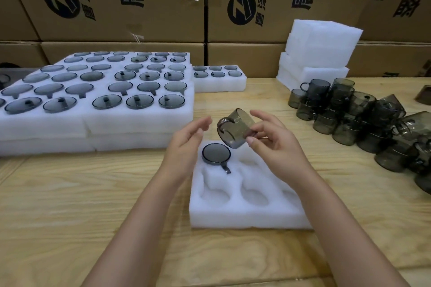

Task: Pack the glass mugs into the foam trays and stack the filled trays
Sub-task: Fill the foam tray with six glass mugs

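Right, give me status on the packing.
Right hand holds mug, tilted over tray. Left hand open beside it. Seated mug in far-left pocket. Nothing between held mug and tray.

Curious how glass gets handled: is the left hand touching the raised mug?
Apart. Head view shows table between the left hand and the mug; the right hand holds it.
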A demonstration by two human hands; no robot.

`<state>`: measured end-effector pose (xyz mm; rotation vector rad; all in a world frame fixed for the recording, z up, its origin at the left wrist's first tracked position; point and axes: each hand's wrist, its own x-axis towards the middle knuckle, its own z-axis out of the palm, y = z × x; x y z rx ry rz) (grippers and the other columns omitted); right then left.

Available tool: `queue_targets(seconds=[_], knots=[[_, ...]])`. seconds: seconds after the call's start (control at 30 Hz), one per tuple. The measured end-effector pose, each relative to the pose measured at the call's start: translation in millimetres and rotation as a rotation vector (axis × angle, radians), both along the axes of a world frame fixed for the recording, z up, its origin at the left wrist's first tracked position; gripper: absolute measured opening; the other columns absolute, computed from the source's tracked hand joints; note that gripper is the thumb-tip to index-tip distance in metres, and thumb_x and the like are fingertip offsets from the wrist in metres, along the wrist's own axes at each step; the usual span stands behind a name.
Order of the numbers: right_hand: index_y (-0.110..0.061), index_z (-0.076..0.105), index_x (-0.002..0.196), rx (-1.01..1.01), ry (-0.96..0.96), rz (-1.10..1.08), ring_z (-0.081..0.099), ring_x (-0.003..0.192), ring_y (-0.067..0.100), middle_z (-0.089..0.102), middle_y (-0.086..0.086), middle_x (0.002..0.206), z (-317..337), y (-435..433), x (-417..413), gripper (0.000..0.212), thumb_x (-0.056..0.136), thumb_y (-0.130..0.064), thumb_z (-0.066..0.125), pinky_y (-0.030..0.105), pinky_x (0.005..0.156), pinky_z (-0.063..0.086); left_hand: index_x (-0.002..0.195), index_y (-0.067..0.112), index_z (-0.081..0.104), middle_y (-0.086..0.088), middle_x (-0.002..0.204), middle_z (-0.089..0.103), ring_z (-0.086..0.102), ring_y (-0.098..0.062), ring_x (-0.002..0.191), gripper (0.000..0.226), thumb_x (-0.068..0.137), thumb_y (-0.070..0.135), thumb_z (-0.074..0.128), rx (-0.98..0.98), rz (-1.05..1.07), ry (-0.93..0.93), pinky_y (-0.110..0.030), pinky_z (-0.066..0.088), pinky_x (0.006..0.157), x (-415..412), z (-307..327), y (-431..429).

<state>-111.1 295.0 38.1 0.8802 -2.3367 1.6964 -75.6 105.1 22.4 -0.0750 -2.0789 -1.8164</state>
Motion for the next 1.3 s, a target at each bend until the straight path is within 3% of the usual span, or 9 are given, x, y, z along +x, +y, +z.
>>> queue_targets(seconds=[0.2,0.3,0.43,0.57,0.83,0.93,1.1,1.2,1.3], knots=[[-0.024,0.062,0.097,-0.236,-0.144,0.037,0.06,0.098,0.016,0.06,-0.007,0.119,-1.9,3.2,-4.8,0.03,0.088,0.005,0.056,0.029,0.088,0.048,0.13,0.031,0.045,0.001,0.127,0.055,0.055,-0.01,0.116,0.042,0.09,0.022,0.052,-0.098,-0.285,-0.034,-0.019,0.042,0.097,-6.6,19.8,22.2],[-0.022,0.062,0.098,-0.359,-0.243,0.054,0.06,0.096,0.01,0.065,-0.011,0.1,0.6,5.2,-7.7,0.037,0.086,0.009,0.045,0.024,0.081,0.048,0.137,0.029,0.039,0.003,0.122,0.051,0.057,-0.012,0.112,0.055,0.091,0.008,0.06,-0.175,-0.254,-0.049,-0.016,0.046,0.08,-12.8,14.4,34.6],[-0.015,0.064,0.096,-0.45,-0.402,0.147,0.059,0.093,0.01,0.066,-0.003,0.097,3.2,10.0,-11.3,0.026,0.086,-0.013,0.04,0.025,0.081,0.048,0.131,0.043,0.036,0.01,0.113,0.051,0.057,-0.002,0.103,0.064,0.086,0.01,0.067,-0.259,-0.166,-0.011,-0.013,0.042,0.072,-16.8,7.4,40.0],[-0.022,0.061,0.101,-0.144,-0.265,-0.05,0.061,0.091,0.006,0.065,-0.011,0.097,-5.2,6.9,-11.0,0.011,0.09,-0.026,0.059,0.021,0.072,0.05,0.129,0.034,0.046,0.008,0.113,0.052,0.055,0.005,0.101,0.06,0.079,0.016,0.074,-0.451,-0.124,0.048,-0.005,0.04,0.07,-15.3,2.8,40.7],[-0.027,0.047,0.129,0.13,-0.128,-0.093,0.056,0.103,0.004,0.058,-0.01,0.11,-8.9,11.8,-11.4,0.056,0.079,-0.022,0.072,0.008,0.074,0.044,0.112,0.032,0.05,0.016,0.1,0.059,0.055,-0.002,0.1,0.055,0.065,0.039,0.078,-0.597,-0.024,0.098,-0.028,0.044,0.085,-10.2,-3.0,38.9],[-0.023,0.051,0.127,0.252,-0.02,-0.121,0.049,0.111,0.008,0.056,-0.009,0.117,-9.9,8.9,-9.5,0.05,0.08,-0.023,0.07,0.017,0.088,0.039,0.106,0.036,0.048,0.017,0.095,0.06,0.059,-0.011,0.093,0.053,0.063,0.043,0.078,-0.574,-0.009,0.027,-0.031,0.047,0.079,-8.8,-3.0,38.5],[-0.027,0.052,0.123,0.273,-0.067,-0.084,0.048,0.112,0.006,0.054,-0.012,0.119,-11.8,9.0,-10.3,0.05,0.078,-0.029,0.072,0.013,0.085,0.038,0.09,0.033,0.052,0.009,0.092,0.062,0.059,-0.01,0.075,0.028,0.063,0.035,0.054,-0.427,-0.054,-0.064,-0.018,0.047,0.059,-4.6,2.6,36.8],[-0.026,0.056,0.119,0.254,-0.193,-0.038,0.054,0.104,0.004,0.056,-0.012,0.115,-5.2,8.1,-11.6,0.05,0.076,-0.048,0.069,0.018,0.075,0.047,0.087,0.025,0.06,0.005,0.089,0.063,0.056,-0.012,0.078,0.013,0.08,0.027,0.049,-0.328,-0.04,-0.108,-0.022,0.042,0.064,-9.5,8.3,36.5],[-0.024,0.061,0.104,0.251,-0.236,-0.077,0.056,0.097,0.009,0.06,-0.011,0.104,8.1,0.6,-20.3,0.045,0.084,-0.063,0.049,0.023,0.07,0.041,0.095,0.014,0.062,0.002,0.093,0.063,0.053,-0.015,0.09,0.027,0.1,0.029,0.04,-0.432,0.067,-0.056,-0.026,0.036,0.074,-19.3,15.7,40.4]])
